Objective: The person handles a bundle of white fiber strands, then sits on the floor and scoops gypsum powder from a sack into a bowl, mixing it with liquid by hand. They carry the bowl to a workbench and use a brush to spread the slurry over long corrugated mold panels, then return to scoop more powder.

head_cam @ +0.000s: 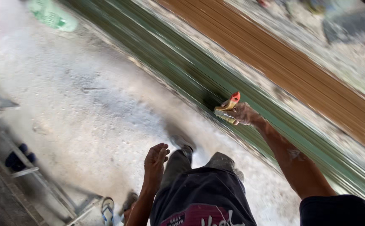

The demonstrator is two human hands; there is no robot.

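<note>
Dusty concrete floor (86, 109); my right hand (243, 113) grips paintbrush (228, 109) on green strip (199, 79) (runs diagonally, right side); left hand (155, 161) open, empty, farther off

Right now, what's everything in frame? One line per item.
Green strip bundle: one long band, green, lying diagonally across the ground from top left to lower right.
Brown strip bundle: one long band, brown, parallel to the green one, farther away.
Paintbrush: one, red handle with a pale head, held over the green band.
Ground: pale grey, dusty, left half of view.
Sandals: two, light coloured, bottom edge by a metal frame.
Metal frame: one, grey, lower left.
Green blurred object: one, top left; too blurred to identify.
Shorts: dark, worn by the person.
Left hand: empty, hanging by the thigh.
Right hand: paint-flecked, gripping the paintbrush.
</note>
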